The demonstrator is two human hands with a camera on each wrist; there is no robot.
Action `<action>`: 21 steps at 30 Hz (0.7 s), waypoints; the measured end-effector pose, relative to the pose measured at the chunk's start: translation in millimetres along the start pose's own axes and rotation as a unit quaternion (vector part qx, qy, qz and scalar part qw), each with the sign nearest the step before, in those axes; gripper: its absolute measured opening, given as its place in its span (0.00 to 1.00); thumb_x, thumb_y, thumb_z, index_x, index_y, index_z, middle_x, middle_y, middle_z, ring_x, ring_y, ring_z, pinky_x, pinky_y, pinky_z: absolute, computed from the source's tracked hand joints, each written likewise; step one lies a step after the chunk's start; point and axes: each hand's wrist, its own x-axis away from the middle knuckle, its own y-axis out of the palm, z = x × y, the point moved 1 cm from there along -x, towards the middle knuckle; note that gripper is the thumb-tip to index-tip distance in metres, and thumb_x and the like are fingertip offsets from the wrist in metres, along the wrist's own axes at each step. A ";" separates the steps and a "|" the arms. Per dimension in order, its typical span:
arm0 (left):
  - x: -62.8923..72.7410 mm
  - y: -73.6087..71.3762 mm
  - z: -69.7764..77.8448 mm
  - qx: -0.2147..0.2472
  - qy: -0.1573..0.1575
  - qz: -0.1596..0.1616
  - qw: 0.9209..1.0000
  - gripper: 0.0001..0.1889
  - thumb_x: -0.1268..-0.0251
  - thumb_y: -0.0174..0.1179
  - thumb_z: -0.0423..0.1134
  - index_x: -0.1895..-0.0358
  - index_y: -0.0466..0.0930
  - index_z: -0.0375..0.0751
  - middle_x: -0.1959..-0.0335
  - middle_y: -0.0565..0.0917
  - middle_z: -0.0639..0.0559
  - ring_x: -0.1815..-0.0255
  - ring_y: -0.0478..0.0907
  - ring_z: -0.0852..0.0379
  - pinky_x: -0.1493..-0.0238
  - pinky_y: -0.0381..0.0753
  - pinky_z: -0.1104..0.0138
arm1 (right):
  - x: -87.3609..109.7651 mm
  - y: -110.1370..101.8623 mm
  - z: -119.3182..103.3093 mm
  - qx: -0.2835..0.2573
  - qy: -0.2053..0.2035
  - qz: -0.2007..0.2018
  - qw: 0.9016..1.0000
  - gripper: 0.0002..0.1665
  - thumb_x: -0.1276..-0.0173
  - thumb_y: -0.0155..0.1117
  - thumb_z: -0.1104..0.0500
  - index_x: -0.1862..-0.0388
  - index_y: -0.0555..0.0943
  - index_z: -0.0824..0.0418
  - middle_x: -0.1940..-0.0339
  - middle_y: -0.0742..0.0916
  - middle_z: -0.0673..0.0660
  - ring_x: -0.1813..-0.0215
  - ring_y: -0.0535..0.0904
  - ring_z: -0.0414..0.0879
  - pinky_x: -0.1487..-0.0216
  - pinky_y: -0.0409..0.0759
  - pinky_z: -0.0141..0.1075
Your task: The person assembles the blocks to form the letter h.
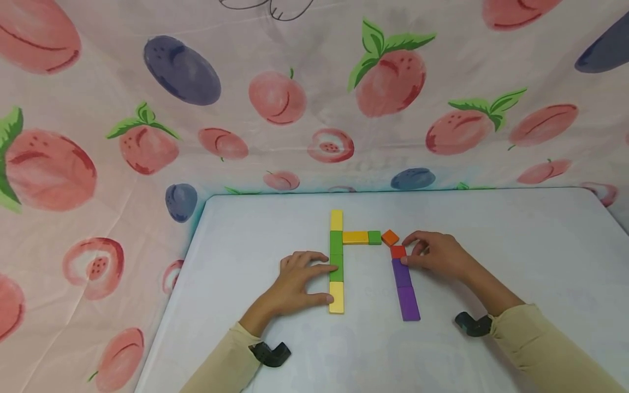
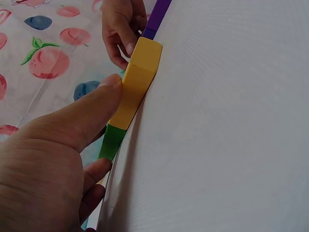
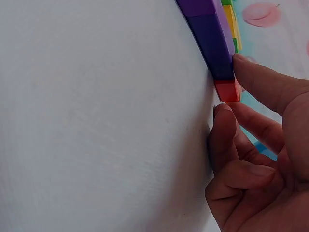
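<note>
A column of yellow and green blocks stands on the left of the board, and my left hand (image 1: 300, 284) lies along its left side. The left thumb touches the lower yellow block (image 1: 336, 297), and a fingertip reaches onto a green block (image 1: 336, 274). My right hand (image 1: 439, 254) is beside the slanted right column. Its thumb touches the upper purple block (image 3: 210, 46) near the joint with the red block (image 1: 398, 251), while the index fingertip is close to the red block's far end. Another purple block (image 1: 409, 303) continues the column downward.
From the left column a yellow block (image 1: 355, 237) and a small green block (image 1: 374, 237) run rightward. A tilted orange block (image 1: 390, 237) sits between that row and the red block. The white board (image 1: 245, 234) meets a fruit-print cloth (image 1: 290, 147) at the back.
</note>
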 end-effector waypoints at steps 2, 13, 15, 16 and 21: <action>-0.3 0.3 -0.5 0.000 0.000 0.000 1.000 0.33 0.40 0.68 0.65 0.30 0.75 0.68 0.30 0.71 0.60 0.28 0.60 0.56 0.33 0.53 0.47 | 0.7 -0.3 -0.5 0.000 0.000 -0.001 1.000 0.24 0.36 0.75 0.46 0.46 0.83 0.55 0.65 0.86 0.49 0.59 0.78 0.46 0.60 0.75 0.38; -0.4 0.5 0.7 -0.001 -0.003 0.000 1.000 0.32 0.40 0.68 0.64 0.30 0.75 0.69 0.30 0.71 0.60 0.28 0.60 0.56 0.32 0.53 0.46 | -0.4 -0.3 2.3 0.000 0.003 -0.005 1.000 0.23 0.36 0.75 0.47 0.46 0.84 0.55 0.65 0.85 0.49 0.58 0.78 0.46 0.59 0.74 0.38; -0.3 0.4 0.9 -0.002 -0.003 0.000 1.000 0.32 0.40 0.68 0.64 0.31 0.75 0.69 0.30 0.71 0.60 0.28 0.61 0.56 0.32 0.53 0.46 | -0.4 -0.3 2.5 -0.001 0.003 -0.006 1.000 0.24 0.36 0.75 0.47 0.46 0.84 0.55 0.65 0.85 0.49 0.58 0.78 0.47 0.59 0.74 0.38; -0.4 0.3 1.0 -0.003 -0.003 0.000 1.000 0.32 0.40 0.68 0.64 0.31 0.75 0.69 0.30 0.71 0.60 0.28 0.61 0.56 0.32 0.53 0.46 | -0.4 -0.4 2.6 -0.001 0.003 -0.007 1.000 0.24 0.36 0.75 0.47 0.45 0.83 0.55 0.65 0.85 0.49 0.57 0.78 0.47 0.59 0.74 0.38; -0.5 0.5 0.0 -0.007 -0.001 0.000 1.000 0.32 0.39 0.67 0.65 0.30 0.75 0.69 0.30 0.71 0.60 0.28 0.60 0.56 0.33 0.53 0.47 | 0.6 -1.6 3.2 0.000 0.000 -0.020 1.000 0.29 0.37 0.75 0.43 0.40 0.81 0.53 0.62 0.86 0.50 0.56 0.78 0.47 0.58 0.76 0.38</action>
